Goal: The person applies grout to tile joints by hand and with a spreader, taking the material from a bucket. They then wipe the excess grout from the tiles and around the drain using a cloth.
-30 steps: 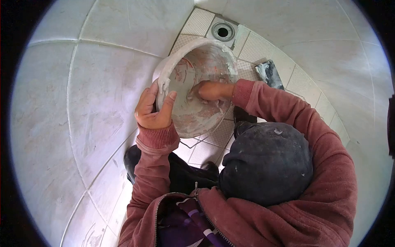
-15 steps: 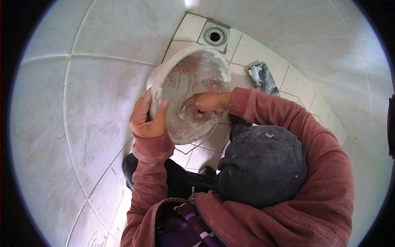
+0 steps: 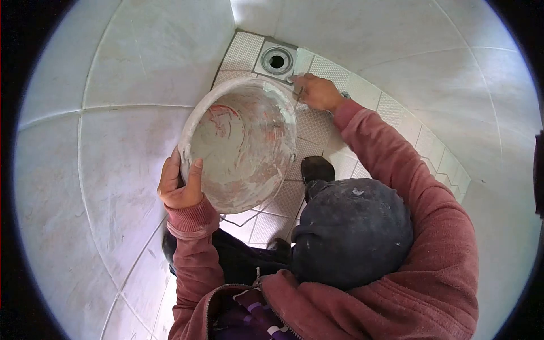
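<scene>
Knee: dark trousers, nearest the camera.
Left hand: grips the bucket rim, thumb inside.
Bucket: tilted above the floor tiles, smeared with grey paste.
Right hand: fingers curled, pressed to the tiles beside the drain; its grip cannot be told.

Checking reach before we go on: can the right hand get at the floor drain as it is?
Probably yes: the right hand rests on the tiles beside the drain, nothing between; the bucket sits left.
</scene>
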Tool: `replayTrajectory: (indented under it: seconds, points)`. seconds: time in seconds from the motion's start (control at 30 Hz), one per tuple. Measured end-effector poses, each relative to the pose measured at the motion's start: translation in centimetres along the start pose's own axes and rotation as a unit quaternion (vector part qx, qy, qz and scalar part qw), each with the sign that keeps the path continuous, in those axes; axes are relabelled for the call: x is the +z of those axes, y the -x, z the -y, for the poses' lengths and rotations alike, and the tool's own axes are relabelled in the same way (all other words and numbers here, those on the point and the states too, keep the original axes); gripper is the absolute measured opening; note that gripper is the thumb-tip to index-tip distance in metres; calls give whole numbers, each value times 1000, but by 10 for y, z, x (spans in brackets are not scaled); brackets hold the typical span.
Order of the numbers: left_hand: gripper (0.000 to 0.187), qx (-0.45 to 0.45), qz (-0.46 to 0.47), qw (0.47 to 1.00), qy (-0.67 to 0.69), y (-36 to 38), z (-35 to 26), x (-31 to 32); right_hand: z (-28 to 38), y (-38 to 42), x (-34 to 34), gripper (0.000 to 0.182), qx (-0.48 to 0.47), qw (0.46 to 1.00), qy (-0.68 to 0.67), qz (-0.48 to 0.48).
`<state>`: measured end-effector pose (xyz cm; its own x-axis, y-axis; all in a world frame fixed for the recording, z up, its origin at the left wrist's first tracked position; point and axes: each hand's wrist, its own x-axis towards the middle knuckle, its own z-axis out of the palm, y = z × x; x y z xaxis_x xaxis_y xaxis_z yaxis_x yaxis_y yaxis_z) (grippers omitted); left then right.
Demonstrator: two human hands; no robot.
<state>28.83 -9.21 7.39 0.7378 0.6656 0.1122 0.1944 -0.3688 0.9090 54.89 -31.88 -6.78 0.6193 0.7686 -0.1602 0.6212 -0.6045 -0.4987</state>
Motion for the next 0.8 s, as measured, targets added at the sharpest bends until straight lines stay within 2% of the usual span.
replayTrajectory:
  seconds: [0.07, 0.17, 0.3, 0.37, 0.5, 0.57, 0.63, 0.7, 0.8]
  points:
    - [37, -7, 2, 1000, 12, -1, 2, -1, 12, -5, -5, 49, 35, 990, 112, 75]
    - [37, 14, 8, 1000, 13, 0, 3, -2, 9, -3, -1, 47, 7, 986, 155, 63]
    - [37, 1, 14, 1000, 22, -1, 0, -2, 2, 3, -7, 45, -13, 986, 144, 84]
    - [37, 2, 14, 1000, 19, -1, -1, 0, 3, 3, -9, 41, 28, 997, 64, 18]
    - [37, 11, 8, 1000, 12, -1, 0, 0, 10, -3, -5, 39, 15, 997, 68, 12]
    - [36, 15, 5, 1000, 17, -1, 1, -1, 8, 0, 2, 44, 5, 992, 116, 59]
    - [37, 39, 16, 999, -30, -2, 0, -3, 3, 3, 0, 44, 4, 994, 93, 61]
    - [37, 21, 10, 1000, -9, -2, -2, -2, -1, 4, -1, 44, 7, 995, 71, 66]
    - [37, 9, 9, 1000, 7, -1, -4, 1, 3, 0, -6, 43, 44, 997, 59, 14]
